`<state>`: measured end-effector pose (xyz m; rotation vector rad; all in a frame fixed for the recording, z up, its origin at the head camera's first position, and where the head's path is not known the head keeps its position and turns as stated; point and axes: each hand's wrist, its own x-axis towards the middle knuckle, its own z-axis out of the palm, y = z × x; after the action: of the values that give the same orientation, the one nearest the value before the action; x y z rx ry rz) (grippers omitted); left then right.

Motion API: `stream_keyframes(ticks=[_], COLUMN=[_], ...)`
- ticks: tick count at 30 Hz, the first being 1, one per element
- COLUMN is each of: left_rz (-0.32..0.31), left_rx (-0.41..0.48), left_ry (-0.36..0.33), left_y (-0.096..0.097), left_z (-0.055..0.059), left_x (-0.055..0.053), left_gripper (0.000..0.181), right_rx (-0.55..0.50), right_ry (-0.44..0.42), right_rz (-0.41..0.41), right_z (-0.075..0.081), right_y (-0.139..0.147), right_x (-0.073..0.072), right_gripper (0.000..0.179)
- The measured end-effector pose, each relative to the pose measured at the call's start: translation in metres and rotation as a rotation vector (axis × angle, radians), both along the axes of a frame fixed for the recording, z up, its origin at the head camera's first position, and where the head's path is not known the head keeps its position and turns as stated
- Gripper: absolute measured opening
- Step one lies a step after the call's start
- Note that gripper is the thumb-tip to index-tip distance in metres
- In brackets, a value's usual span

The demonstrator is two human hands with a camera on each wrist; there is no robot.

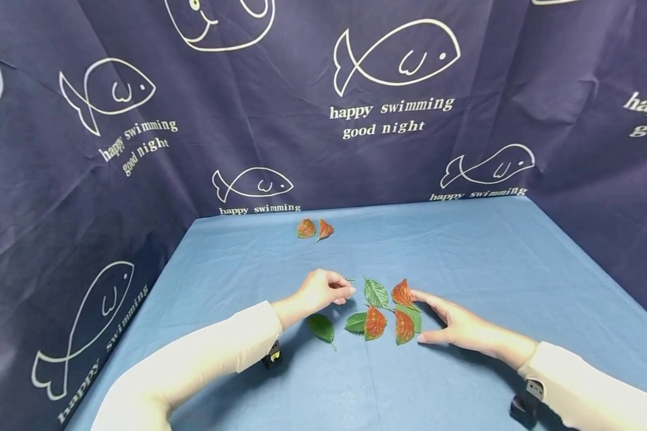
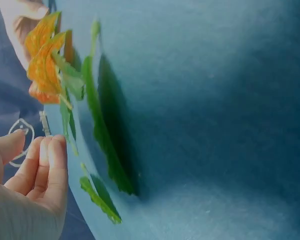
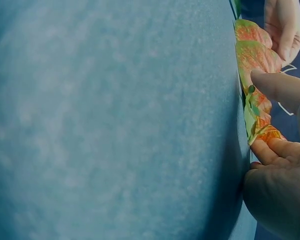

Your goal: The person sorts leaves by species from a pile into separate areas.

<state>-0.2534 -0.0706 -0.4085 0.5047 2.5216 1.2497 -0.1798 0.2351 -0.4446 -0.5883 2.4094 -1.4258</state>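
Note:
My left hand (image 1: 327, 288) hovers over the cloth left of a group of leaves, thumb and fingertips apart in the left wrist view with nothing between them. Nearest it are a green leaf (image 1: 376, 293) with pale veins and, lower left, a darker green leaf (image 1: 321, 327). My right hand (image 1: 458, 325) is spread at the group's right side. Its fingertips touch an orange-red leaf (image 1: 402, 293), while the thumb is beside a second orange-red leaf (image 1: 404, 327) overlapping a green leaf (image 1: 414, 315). Between the hands, another orange-red leaf (image 1: 375, 324) overlaps a green leaf (image 1: 355, 323).
Two more orange-red leaves (image 1: 306, 228) lie near the back of the blue cloth-covered table (image 1: 237, 257). Dark blue curtains (image 1: 313, 143) printed with white fish stand behind and at both sides. A small black device (image 1: 524, 412) hangs at the right wrist.

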Motion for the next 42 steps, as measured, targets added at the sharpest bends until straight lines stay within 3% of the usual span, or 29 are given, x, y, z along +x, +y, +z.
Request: stream_keyframes(ticks=[10, 19, 27, 33, 42], left_rz=[-0.043, -0.087, -0.124, -0.113, -0.117], left_rx=[0.004, -0.026, -0.076, -0.053, -0.023], left_ry=[-0.054, -0.05, 0.03, 0.029, 0.034], left_y=[0.005, 0.012, 0.014, 0.014, 0.015], left_z=[-0.001, -0.005, -0.011, -0.013, -0.011], left_x=[0.022, 0.037, 0.039, 0.04, 0.039], left_gripper=[0.02, 0.015, 0.009, 0.009, 0.007], right_rx=[-0.023, 0.0, -0.011, -0.009, -0.009], right_ry=[-0.001, -0.021, 0.023, -0.01, 0.011], right_rz=[0.005, -0.006, 0.004, 0.005, -0.003], right_z=[0.004, 0.001, 0.003, 0.003, 0.003], right_y=[-0.002, -0.002, -0.001, -0.002, -0.001], right_x=[0.003, 0.003, 0.003, 0.003, 0.003], right_gripper=[0.085, 0.085, 0.085, 0.084, 0.085])
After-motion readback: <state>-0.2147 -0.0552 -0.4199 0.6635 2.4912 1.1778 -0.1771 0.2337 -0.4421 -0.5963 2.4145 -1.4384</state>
